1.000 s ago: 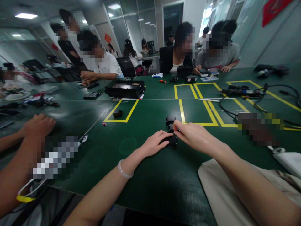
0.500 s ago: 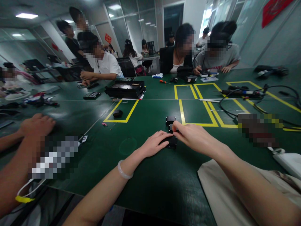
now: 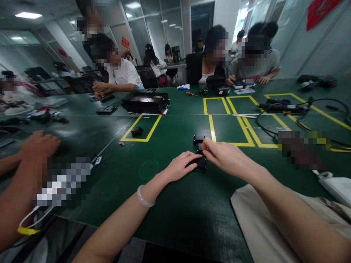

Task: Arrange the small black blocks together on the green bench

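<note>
A black boxy assembly [image 3: 202, 164] lies on the green table, its sections lined up going away from me. My left hand [image 3: 183, 167] holds the nearest section, fingers stretched over its top and thumb along its near side. Over the middle section [image 3: 199, 147], my right hand [image 3: 216, 151] is closed with thumb and forefinger pinched together. Whatever is between those fingertips is too small or hidden to make out. The far section [image 3: 199, 138] shows uncovered beyond the right fingers.
A small black block [image 3: 136, 131] lies inside a yellow-taped rectangle. Farther back are a black tray [image 3: 145, 103] and an orange screwdriver [image 3: 192, 94]. Cables [image 3: 296, 107] spread at right; beige cloth [image 3: 255, 219] covers the near right. Another person's hand [image 3: 41, 144] rests at left.
Both my hands stay on the black assembly; the right fingertips shift only slightly. In the background, a standing person moves to the right behind the seated one.
</note>
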Motion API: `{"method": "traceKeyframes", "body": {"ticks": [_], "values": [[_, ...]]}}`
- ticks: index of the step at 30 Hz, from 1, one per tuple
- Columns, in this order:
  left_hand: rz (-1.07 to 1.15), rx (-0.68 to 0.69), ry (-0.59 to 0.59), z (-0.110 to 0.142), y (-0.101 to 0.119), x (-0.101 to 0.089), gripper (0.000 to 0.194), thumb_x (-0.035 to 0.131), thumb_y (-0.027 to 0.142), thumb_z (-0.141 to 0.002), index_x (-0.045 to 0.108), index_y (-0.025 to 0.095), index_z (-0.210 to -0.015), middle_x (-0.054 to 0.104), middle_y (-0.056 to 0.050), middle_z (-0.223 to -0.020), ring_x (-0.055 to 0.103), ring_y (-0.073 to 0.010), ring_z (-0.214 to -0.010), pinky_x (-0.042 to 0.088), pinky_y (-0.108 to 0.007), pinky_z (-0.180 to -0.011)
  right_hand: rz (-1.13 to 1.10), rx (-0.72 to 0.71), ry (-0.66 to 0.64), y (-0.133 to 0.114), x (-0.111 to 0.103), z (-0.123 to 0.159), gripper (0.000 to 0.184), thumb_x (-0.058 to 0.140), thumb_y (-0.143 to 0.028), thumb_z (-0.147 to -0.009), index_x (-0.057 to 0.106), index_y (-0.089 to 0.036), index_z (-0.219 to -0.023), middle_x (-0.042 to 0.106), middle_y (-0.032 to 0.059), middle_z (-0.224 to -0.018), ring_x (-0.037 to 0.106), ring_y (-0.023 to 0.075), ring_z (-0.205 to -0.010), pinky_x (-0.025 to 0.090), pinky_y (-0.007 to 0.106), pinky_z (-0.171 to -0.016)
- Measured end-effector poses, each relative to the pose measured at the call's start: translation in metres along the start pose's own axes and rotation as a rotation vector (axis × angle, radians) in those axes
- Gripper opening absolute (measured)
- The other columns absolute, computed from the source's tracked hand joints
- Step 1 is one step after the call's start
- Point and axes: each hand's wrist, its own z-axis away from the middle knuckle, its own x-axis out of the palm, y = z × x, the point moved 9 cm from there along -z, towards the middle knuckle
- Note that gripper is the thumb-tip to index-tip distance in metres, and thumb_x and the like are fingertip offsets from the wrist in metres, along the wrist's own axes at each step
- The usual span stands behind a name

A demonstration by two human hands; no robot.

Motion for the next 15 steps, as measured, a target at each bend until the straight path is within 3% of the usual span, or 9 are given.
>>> {"method": "traceKeyframes", "body": {"ticks": [4, 10, 15], "values": [[0.008, -0.008, -0.003, 0.0005, -0.0012, 0.0002, 0.037, 0.039, 0.036, -0.097, 0.045, 0.03, -0.134, 0.052, -0.004, -0.123, 0.05, -0.0203, -0.113, 0.041, -0.036, -0.1, 0.078, 0.04, 0.003, 0.0029, 0.0004, -0.0005, 0.02, 0.035, -0.037, -0.096, 0.047, -0.022, -0.098, 0.061, 0.0017, -0.07, 0.054, 0.0161, -0.057, 0.02, 0.025, -0.049], [0.005, -0.01, -0.002, 0.0005, 0.0002, -0.0011, 0.038, 0.04, 0.034, -0.097, 0.044, 0.03, -0.134, 0.051, -0.005, -0.123, 0.05, -0.0206, -0.114, 0.041, -0.036, -0.1, -0.037, -0.052, -0.011, -0.0039, 0.0023, 0.0018, 0.012, 0.038, -0.029, -0.094, 0.043, -0.022, -0.101, 0.062, 0.0001, -0.073, 0.054, 0.0144, -0.06, 0.022, 0.024, -0.05], [0.003, -0.018, -0.001, 0.0003, 0.0002, -0.002, 0.036, 0.041, 0.034, -0.096, 0.047, 0.029, -0.131, 0.052, -0.005, -0.122, 0.051, -0.0208, -0.112, 0.042, -0.036, -0.099, 0.033, 0.014, -0.008, -0.0016, 0.0008, 0.0001, 0.018, 0.036, -0.036, -0.095, 0.046, -0.021, -0.096, 0.061, 0.001, -0.069, 0.054, 0.0159, -0.058, 0.021, 0.025, -0.05]]}}
